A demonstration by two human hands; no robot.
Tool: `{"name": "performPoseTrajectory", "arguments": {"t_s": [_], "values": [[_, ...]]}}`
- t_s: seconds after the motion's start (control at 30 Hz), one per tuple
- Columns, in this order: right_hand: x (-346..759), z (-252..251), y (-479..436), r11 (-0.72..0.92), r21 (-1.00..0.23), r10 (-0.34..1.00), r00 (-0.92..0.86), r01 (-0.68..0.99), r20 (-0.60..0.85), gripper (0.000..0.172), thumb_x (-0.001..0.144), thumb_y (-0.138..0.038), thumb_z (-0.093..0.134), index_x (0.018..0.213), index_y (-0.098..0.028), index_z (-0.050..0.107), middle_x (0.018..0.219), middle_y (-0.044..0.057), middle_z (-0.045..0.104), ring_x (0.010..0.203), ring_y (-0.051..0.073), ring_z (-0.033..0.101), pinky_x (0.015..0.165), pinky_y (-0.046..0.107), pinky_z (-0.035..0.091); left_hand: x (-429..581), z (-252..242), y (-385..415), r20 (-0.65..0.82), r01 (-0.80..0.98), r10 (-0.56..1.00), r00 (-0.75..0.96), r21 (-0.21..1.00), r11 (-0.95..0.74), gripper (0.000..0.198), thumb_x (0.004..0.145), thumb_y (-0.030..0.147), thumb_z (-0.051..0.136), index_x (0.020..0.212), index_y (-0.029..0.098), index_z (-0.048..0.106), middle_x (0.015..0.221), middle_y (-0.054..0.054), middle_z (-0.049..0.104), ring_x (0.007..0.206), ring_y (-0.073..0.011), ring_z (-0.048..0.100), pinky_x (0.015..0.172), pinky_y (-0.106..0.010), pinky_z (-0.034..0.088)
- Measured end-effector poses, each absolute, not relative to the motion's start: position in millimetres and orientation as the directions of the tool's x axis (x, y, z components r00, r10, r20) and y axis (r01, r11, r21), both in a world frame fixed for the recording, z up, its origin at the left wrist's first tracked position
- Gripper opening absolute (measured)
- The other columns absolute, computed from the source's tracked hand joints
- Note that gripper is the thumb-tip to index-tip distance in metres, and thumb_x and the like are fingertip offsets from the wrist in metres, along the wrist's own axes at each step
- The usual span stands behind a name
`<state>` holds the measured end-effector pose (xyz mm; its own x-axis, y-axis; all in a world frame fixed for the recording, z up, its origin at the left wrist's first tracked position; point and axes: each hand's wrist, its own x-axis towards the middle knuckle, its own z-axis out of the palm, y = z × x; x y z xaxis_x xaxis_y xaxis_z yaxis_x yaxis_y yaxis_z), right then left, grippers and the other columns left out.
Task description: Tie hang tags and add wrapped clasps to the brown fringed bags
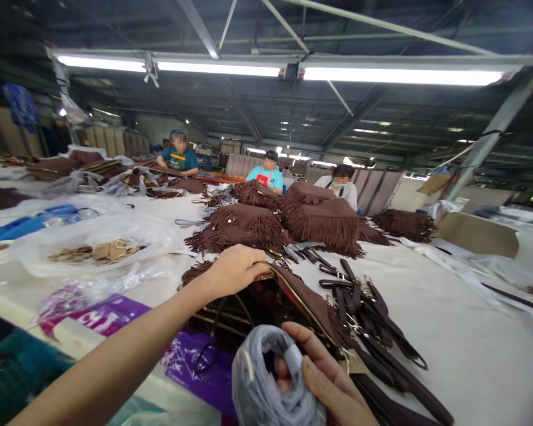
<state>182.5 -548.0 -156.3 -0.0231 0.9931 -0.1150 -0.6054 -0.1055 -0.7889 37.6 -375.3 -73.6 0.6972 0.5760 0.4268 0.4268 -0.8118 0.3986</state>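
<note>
My left hand (237,270) pinches the upper edge of a brown fringed bag (308,296), beside its gold zipper. The bag's mouth gapes, showing a dark inside with some red in it. Below the opening, my right hand (324,376) grips a coiled bundle wrapped in greyish clear plastic (266,378), its fingers around the right side and partly through the middle. What the wrapping contains is hard to make out. To the right of the bag lie dark brown straps (359,307) with metal clasps.
Stacked fringed bags (322,222) stand ahead on the white table (475,319). A plastic bag with tan pieces (111,251) lies left, near purple plastic packaging (115,313). Three people sit across the table. A teal crate (18,361) is at lower left.
</note>
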Motion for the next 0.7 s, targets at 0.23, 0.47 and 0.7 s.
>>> {"name": "performPoseTrajectory", "arguments": {"t_s": [0.23,0.47,0.7], "values": [[172,-155,-511,-0.263,-0.745,0.964,-0.186,-0.613,-0.188,0.038,0.069,-0.034,0.078,0.102,-0.018,0.072,0.068,0.003,0.069,0.056,0.012,0.063,0.050,0.016,0.048,35,-77,-364,0.293,0.264,0.570,0.768,0.665,-0.699,0.023,0.086,0.025,0.054,0.068,0.013,0.063,0.062,0.003,0.058,0.061,-0.0108,0.051,0.056,-0.018,0.034],[186,-160,-496,-0.200,-0.904,0.971,0.045,-0.379,-0.233,0.027,0.076,-0.043,0.071,0.073,-0.016,0.066,0.058,0.000,0.062,0.037,0.009,0.050,0.027,0.014,0.036,30,-78,-363,0.215,0.201,0.546,0.810,0.773,-0.602,0.025,0.084,0.030,0.056,0.068,0.012,0.062,0.062,0.004,0.055,0.059,-0.0096,0.046,0.055,-0.018,0.034],[203,-179,-457,0.211,-0.965,0.811,0.524,0.155,0.261,0.041,0.083,-0.046,0.055,0.118,-0.026,0.061,0.109,0.009,0.068,0.095,0.029,0.065,0.050,0.033,0.058,38,-76,-379,0.259,0.193,0.487,0.834,0.691,-0.697,0.020,0.085,0.020,0.053,0.069,0.014,0.064,0.065,0.003,0.060,0.064,-0.0119,0.054,0.061,-0.019,0.038]]}}
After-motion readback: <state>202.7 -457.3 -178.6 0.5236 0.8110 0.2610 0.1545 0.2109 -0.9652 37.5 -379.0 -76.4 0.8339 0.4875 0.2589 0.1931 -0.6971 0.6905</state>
